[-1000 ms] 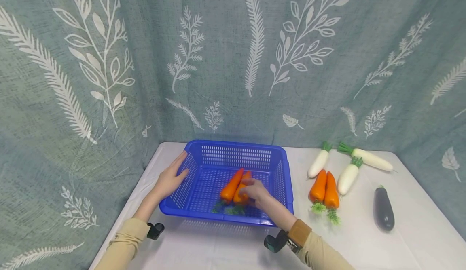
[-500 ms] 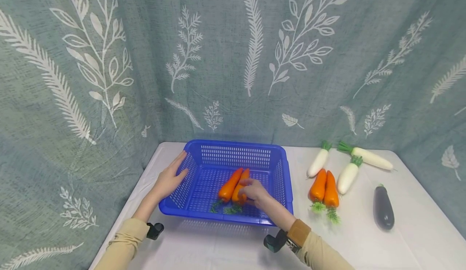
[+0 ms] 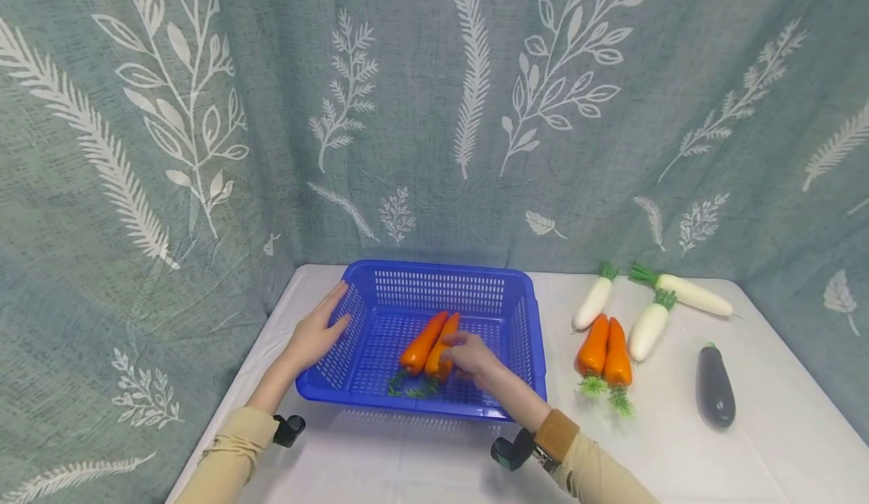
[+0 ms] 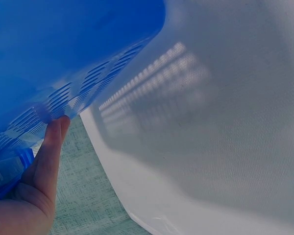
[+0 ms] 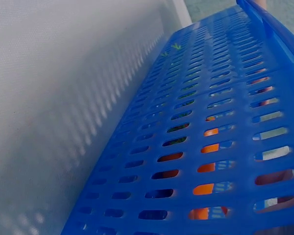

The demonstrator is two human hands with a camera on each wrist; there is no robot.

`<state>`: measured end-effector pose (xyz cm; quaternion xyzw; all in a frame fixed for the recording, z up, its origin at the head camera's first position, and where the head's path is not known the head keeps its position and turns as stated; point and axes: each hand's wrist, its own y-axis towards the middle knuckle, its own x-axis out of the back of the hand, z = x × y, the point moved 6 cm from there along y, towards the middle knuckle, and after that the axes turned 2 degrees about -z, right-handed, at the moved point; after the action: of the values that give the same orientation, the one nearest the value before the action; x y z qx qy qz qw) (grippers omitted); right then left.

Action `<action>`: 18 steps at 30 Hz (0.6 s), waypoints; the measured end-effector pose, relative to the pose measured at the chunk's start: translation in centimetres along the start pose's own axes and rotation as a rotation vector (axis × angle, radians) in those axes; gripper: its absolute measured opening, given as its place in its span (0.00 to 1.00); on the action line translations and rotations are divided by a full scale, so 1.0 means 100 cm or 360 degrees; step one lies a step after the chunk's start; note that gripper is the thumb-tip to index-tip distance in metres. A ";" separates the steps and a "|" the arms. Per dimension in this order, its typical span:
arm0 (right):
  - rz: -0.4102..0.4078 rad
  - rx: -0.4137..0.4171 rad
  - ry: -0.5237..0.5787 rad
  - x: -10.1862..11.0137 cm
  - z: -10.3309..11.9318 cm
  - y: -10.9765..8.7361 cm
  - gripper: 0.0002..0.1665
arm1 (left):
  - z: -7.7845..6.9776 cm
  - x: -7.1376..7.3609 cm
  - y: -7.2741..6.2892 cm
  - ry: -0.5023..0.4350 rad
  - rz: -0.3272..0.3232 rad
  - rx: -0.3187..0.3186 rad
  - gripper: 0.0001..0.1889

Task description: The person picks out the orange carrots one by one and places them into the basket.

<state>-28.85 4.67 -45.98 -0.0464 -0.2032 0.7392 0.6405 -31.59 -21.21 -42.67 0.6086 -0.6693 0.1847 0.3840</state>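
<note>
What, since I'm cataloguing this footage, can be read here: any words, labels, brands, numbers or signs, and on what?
No text can be read.
Basket, carrots, white radishes, eggplant: no lettering visible.
Curtain: white leaf prints, no words.
Small black-and-white patch by the brown band, right wrist: too small to tell whether it is text.

Grey-green curtain (image 3: 421, 112) with white leaf prints (image 3: 474, 59) behind a white table (image 3: 665, 436).

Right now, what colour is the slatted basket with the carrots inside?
The slatted basket is blue all over; it shows best in the head view.
</note>
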 end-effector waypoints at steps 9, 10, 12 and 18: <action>-0.0094 0.0102 0.0038 0.004 0.005 -0.001 0.26 | 0.000 0.000 -0.001 -0.0003 -0.0008 -0.0006 0.30; -0.0105 0.0109 0.0045 0.004 0.006 0.000 0.26 | 0.000 0.000 -0.001 -0.0003 -0.0009 -0.0007 0.30; -0.0117 0.0125 0.0055 0.004 0.006 0.000 0.26 | 0.000 0.000 -0.001 -0.0006 -0.0010 -0.0010 0.30; -0.0138 0.0159 0.0083 0.005 0.006 0.003 0.26 | -0.001 0.000 -0.001 -0.0001 -0.0016 -0.0020 0.30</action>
<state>-29.37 5.00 -45.41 -0.0248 -0.1510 0.7185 0.6785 -31.42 -21.15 -42.60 0.6097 -0.6675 0.1784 0.3885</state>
